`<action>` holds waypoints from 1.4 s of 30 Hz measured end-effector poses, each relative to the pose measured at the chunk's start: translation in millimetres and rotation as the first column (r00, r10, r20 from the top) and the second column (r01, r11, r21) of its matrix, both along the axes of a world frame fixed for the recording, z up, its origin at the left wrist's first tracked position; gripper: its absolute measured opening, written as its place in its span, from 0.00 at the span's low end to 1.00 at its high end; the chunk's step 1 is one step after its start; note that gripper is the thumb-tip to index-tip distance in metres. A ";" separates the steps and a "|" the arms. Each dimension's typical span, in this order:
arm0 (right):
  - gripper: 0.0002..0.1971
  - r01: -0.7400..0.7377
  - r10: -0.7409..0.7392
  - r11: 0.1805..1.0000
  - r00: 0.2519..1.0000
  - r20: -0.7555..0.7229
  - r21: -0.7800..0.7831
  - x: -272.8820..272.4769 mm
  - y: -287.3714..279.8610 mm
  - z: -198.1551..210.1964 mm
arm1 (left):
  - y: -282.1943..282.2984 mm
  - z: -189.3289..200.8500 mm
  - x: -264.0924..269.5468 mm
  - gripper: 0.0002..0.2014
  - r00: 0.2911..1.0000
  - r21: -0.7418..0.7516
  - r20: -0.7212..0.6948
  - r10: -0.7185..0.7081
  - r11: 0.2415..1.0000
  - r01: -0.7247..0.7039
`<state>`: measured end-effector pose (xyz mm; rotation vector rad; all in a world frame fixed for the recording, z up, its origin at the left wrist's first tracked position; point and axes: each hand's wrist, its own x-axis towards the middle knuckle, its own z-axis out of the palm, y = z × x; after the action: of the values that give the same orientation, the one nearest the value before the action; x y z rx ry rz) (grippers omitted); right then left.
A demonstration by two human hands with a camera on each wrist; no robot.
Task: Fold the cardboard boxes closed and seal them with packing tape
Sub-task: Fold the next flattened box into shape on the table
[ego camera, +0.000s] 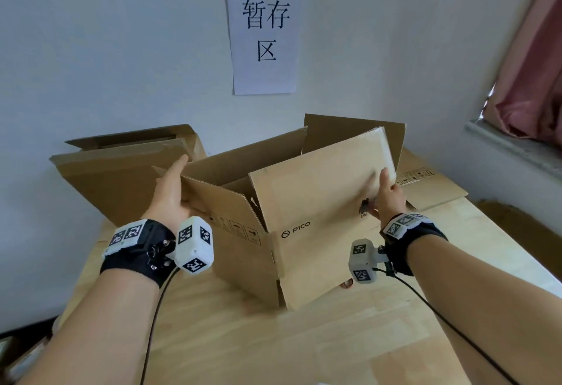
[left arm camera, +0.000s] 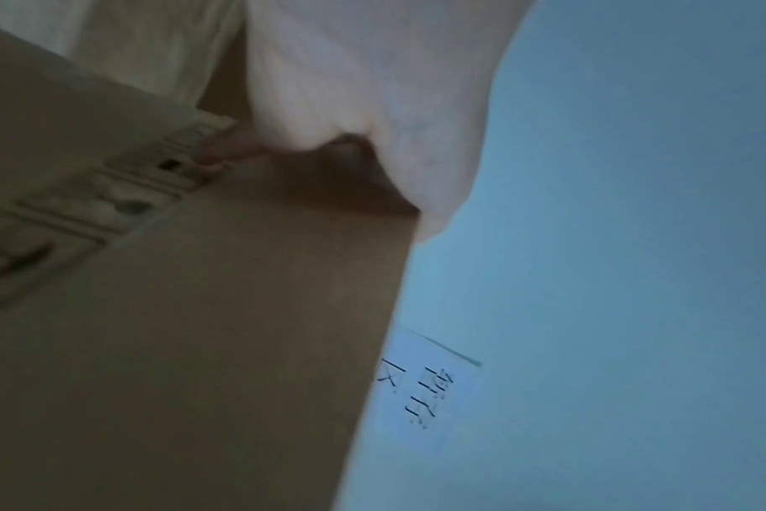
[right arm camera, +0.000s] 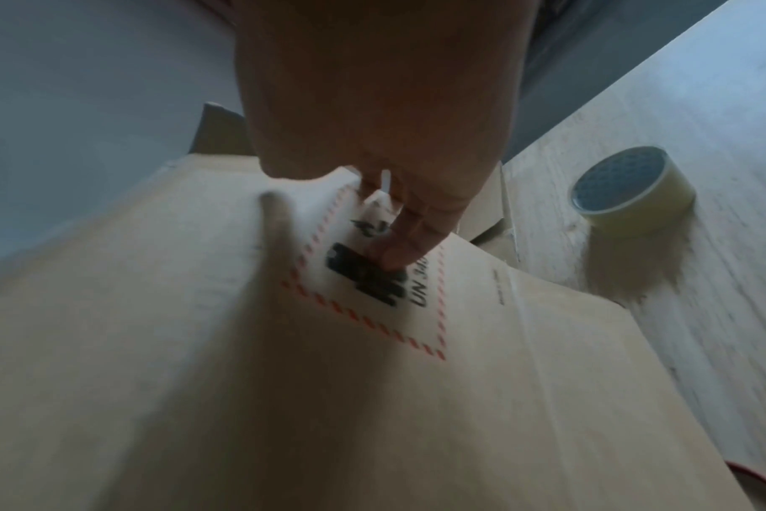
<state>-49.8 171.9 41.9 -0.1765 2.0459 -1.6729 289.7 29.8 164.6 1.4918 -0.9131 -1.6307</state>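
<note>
An open cardboard box [ego camera: 243,263] marked PICO stands on the wooden table [ego camera: 273,348] with its flaps up. My left hand [ego camera: 170,190] lies flat against the outside of the left flap [ego camera: 213,193], fingers straight. In the left wrist view the thumb [left arm camera: 228,148] touches the printed cardboard [left arm camera: 197,345]. My right hand [ego camera: 387,196] presses on the outer face of the near right flap [ego camera: 319,181], thumb pointing up. One fingertip [right arm camera: 394,252] rests on the red-bordered label [right arm camera: 372,311]. A roll of clear packing tape [right arm camera: 630,193] lies on the table right of the box.
A second open box [ego camera: 121,178] stands at the back left against the wall. Flat cardboard [ego camera: 431,187] lies at the back right. A paper sign [ego camera: 264,38] hangs on the wall; a sill and curtain [ego camera: 529,86] are at the right. A small red object [ego camera: 346,285] shows by the box's near corner.
</note>
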 end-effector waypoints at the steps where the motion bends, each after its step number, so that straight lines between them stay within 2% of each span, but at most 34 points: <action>1: 0.66 0.007 -0.006 1.000 1.000 -0.019 0.031 -8.4 -3.5 -9.6 | 2.6 5.0 -1.6 0.34 0.998 -0.011 0.040 -0.044 0.999 0.044; 3: 0.68 -0.010 0.013 0.998 0.999 -0.048 0.069 -15.1 -6.3 -13.2 | 11.0 12.0 -6.7 0.18 0.983 -0.013 0.124 -0.137 0.990 0.140; 4: 0.67 -0.023 0.026 0.997 0.999 -0.045 0.072 -7.8 -1.5 -2.5 | 15.3 14.2 -10.3 0.11 0.974 -0.009 0.148 -0.169 0.985 0.173; 5: 0.67 -0.040 0.044 0.996 0.998 -0.047 0.078 -2.0 2.3 5.8 | 20.4 17.2 -13.0 0.05 0.970 -0.018 0.157 -0.186 0.981 0.191; 6: 0.64 -0.063 0.068 0.994 0.996 -0.053 0.090 2.8 5.4 12.0 | 24.7 18.4 -15.8 0.04 0.965 -0.031 0.178 -0.194 0.979 0.203; 10: 0.45 -0.185 0.190 0.979 0.980 -0.058 0.080 36.2 20.2 49.3 | 33.8 23.4 -30.3 0.11 0.915 -0.116 0.326 -0.237 0.951 0.288; 12: 0.37 -0.236 0.247 0.965 0.964 -0.097 0.111 36.9 19.0 51.2 | 32.9 23.3 -36.5 0.11 0.899 -0.160 0.365 -0.240 0.936 0.315; 15: 0.36 -0.239 0.272 0.954 0.943 -0.190 0.180 36.5 15.9 53.6 | 34.3 19.4 -43.7 0.22 0.851 -0.148 0.442 -0.284 0.912 0.382; 18: 0.39 -0.126 0.184 0.969 0.941 -0.284 0.212 37.5 12.8 59.9 | 37.9 12.1 -47.0 0.33 0.816 -0.133 0.477 -0.326 0.891 0.433; 20: 0.39 -0.047 0.122 0.978 0.918 -0.378 0.201 37.3 12.4 68.6 | 39.2 10.1 -46.4 0.35 0.792 -0.125 0.508 -0.337 0.881 0.456; 22: 0.40 -0.012 0.100 0.983 0.875 -0.474 0.185 37.7 13.0 81.5 | 31.5 3.7 -45.7 0.36 0.739 -0.107 0.583 -0.339 0.869 0.484; 24: 0.39 -0.024 0.142 0.978 0.804 -0.578 0.207 37.3 10.9 92.0 | 30.7 0.7 -46.5 0.37 0.707 -0.069 0.614 -0.352 0.868 0.491; 25: 0.37 -0.052 0.194 0.970 0.757 -0.624 0.239 36.9 9.0 95.5 | 32.3 -0.8 -47.3 0.33 0.701 -0.086 0.634 -0.327 0.870 0.485; 27: 0.30 -0.141 0.350 0.930 0.630 -0.693 0.340 38.8 4.9 100.9 | 32.8 -9.0 -49.6 0.29 0.663 -0.145 0.705 -0.254 0.863 0.485; 29: 0.23 -0.222 0.474 0.879 0.497 -0.727 0.421 43.4 1.6 101.4 | 36.8 -16.0 -51.8 0.28 0.595 -0.144 0.762 -0.254 0.830 0.539; 31: 0.22 -0.315 0.571 0.821 0.428 -0.700 0.476 48.1 -1.1 95.8 | 34.8 -24.6 -52.8 0.29 0.525 -0.122 0.809 -0.263 0.799 0.589; 35: 0.27 -0.449 0.775 0.632 0.352 -0.525 0.632 57.0 -1.1 81.7 | 41.9 -34.4 -59.6 0.33 0.436 -0.083 0.859 -0.266 0.769 0.634; 37: 0.23 -0.453 0.828 0.560 0.322 -0.459 0.694 61.1 1.4 80.9 | 49.9 -38.9 -63.1 0.35 0.405 -0.071 0.872 -0.275 0.749 0.659; 39: 0.14 -0.428 0.876 0.479 0.289 -0.386 0.767 66.3 2.4 81.6 | 53.0 -44.3 -66.5 0.35 0.377 -0.037 0.877 -0.297 0.741 0.670; 40: 0.19 -0.408 0.885 0.459 0.282 -0.369 0.789 67.1 2.5 79.9 | 55.1 -46.5 -67.0 0.35 0.346 -0.009 0.887 -0.307 0.736 0.677; 42: 0.27 -0.407 0.878 0.461 0.335 -0.341 0.789 66.9 2.3 73.8 | 55.4 -52.7 -65.2 0.37 0.276 0.054 0.902 -0.332 0.722 0.690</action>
<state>17.1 174.2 115.8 -1.5136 2.3339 -0.3163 224.4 85.2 111.9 1.8540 -2.4000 -0.8116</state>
